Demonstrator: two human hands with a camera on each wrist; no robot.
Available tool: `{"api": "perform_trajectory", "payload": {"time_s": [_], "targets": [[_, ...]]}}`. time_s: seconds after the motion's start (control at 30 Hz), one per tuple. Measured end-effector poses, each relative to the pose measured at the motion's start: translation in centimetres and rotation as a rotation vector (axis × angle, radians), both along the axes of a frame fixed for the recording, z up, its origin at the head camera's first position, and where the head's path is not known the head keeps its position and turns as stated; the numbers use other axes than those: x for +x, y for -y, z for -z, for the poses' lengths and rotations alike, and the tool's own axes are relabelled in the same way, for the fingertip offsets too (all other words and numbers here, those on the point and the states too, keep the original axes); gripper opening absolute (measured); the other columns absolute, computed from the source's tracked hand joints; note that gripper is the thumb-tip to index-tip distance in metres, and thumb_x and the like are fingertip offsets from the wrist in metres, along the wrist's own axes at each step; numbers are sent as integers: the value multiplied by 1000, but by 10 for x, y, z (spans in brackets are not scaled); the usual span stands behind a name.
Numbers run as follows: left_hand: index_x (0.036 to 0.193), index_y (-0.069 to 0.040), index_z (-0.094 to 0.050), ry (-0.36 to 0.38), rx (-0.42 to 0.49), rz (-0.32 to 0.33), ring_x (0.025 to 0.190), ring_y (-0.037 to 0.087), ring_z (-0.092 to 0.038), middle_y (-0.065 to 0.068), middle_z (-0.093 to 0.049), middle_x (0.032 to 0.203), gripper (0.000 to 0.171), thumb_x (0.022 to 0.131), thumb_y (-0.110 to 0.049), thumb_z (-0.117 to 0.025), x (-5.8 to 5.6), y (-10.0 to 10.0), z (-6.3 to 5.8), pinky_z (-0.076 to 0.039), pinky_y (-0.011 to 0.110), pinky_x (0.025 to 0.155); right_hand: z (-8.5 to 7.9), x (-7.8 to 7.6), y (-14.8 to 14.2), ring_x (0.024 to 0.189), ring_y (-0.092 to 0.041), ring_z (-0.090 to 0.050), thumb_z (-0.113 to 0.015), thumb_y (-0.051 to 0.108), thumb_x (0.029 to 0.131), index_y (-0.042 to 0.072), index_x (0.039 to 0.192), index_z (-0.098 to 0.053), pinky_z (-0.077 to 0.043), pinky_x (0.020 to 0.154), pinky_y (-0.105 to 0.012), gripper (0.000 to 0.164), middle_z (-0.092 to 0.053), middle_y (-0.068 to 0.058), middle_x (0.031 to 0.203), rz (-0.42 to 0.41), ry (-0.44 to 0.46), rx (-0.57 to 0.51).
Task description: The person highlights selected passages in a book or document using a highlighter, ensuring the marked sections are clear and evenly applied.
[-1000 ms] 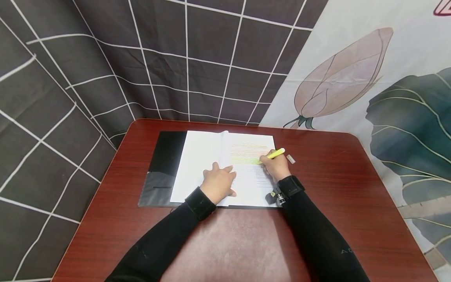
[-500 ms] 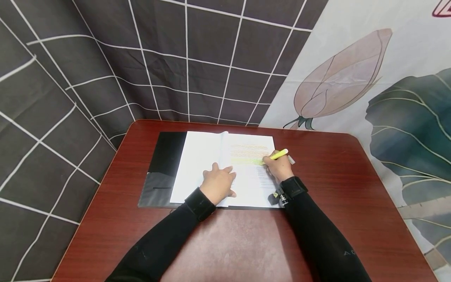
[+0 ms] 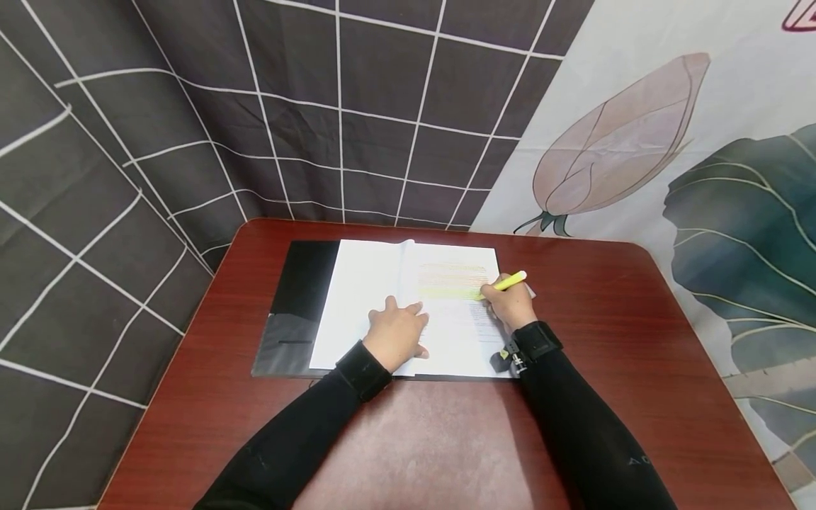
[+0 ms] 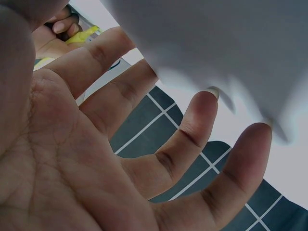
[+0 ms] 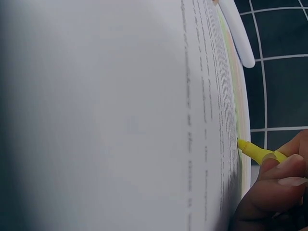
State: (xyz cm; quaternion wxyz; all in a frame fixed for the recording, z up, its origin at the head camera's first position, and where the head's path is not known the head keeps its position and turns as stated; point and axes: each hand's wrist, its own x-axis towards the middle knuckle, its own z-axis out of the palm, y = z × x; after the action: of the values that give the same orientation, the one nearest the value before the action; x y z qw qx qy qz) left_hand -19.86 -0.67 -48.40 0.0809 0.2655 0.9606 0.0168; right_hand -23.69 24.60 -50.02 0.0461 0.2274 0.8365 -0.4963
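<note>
White printed sheets (image 3: pixel 440 354) lie spread on a dark folder (image 3: pixel 299 283). Lines on the right page carry orange and yellow marking. My right hand (image 3: pixel 515 309) pinches a yellow highlighter (image 3: pixel 510 281), its tip on the text near the page's right edge. In the right wrist view the highlighter (image 5: pixel 260 153) meets the paper between thumb and fingers. My left hand (image 3: pixel 397 333) rests across the inner fold with fingers spread. The left wrist view shows the fingertips of the left hand (image 4: pixel 106 139) touching the paper.
A small pale piece (image 3: pixel 531 290), mostly hidden behind the right hand, lies on the reddish-brown table (image 3: pixel 605 312). A dark grid-patterned cloth (image 3: pixel 376 134) hangs behind the table, and a white cloth with a flower print (image 3: pixel 618 142) hangs at the right.
My right hand and the highlighter have slid a little to the right along the text, now covering most of the small pale piece. The left hand has stayed in place.
</note>
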Motion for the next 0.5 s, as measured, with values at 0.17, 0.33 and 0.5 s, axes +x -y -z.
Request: {"api": "perform_trajectory", "payload": {"time_s": [0.17,0.33,0.5], "targets": [[153,-26,-73,-32,-2,5,125,37,-67,-2,-64,169,83,82,-64,-92,-3,-1,11,-69,61,88,1,1,-4,71,-17,-59,-67,12,109,6,108,-59,-49,62,-24,10,-54,-7,90,10,9,-6],[152,-27,-74,-49,6,8,121,36,-67,-2,-65,168,85,78,-66,-93,-7,-2,19,-69,61,84,0,3,-7,71,-18,-58,-67,13,109,6,107,-59,-49,61,-24,12,-54,-7,90,16,8,1],[153,-25,-73,0,5,-2,126,37,-67,0,-64,169,83,82,-64,-91,-4,-1,6,-68,62,92,-2,4,-10,71,-19,-59,-67,13,110,5,105,-57,-49,62,-25,14,-53,-8,91,11,6,9]]}}
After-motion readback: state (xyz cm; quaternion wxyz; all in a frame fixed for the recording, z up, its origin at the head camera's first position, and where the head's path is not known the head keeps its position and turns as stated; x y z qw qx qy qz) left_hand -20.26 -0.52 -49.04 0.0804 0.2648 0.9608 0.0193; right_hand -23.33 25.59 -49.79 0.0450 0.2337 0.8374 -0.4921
